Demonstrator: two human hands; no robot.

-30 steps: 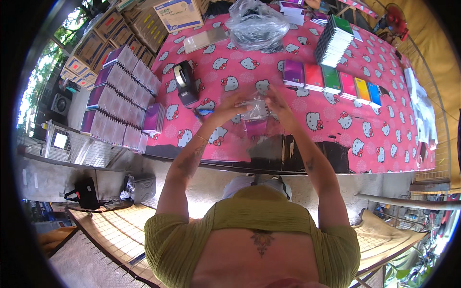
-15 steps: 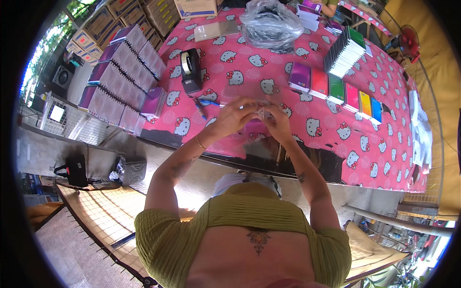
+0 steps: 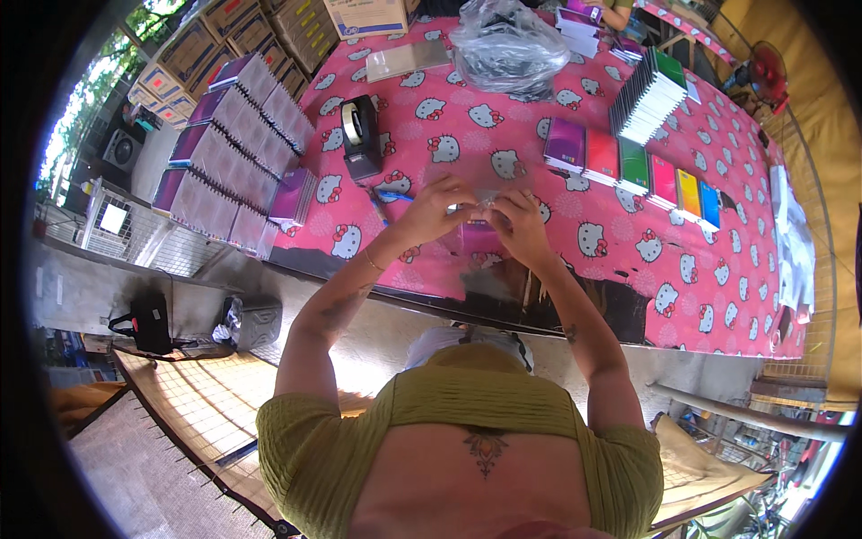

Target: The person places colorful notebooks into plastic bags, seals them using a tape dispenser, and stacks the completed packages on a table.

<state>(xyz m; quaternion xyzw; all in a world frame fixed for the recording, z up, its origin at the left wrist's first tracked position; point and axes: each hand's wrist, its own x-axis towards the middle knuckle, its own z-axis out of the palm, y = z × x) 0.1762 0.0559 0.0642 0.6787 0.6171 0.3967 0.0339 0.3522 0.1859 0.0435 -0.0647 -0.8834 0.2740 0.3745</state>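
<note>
Left fingers (image 3: 457,194), right fingers (image 3: 508,210) now closer together, pinching clear plastic (image 3: 486,204) (purple item (image 3: 479,237) beneath)

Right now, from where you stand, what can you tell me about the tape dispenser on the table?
The tape dispenser is black, long and narrow, and looks like plastic. A pale roll of tape is set in its far part, while its near end is lower. It rests on the pink printed tablecloth, up and to the left of the left hand. Neither hand touches it. Its cutting edge is too small to make out.
</note>
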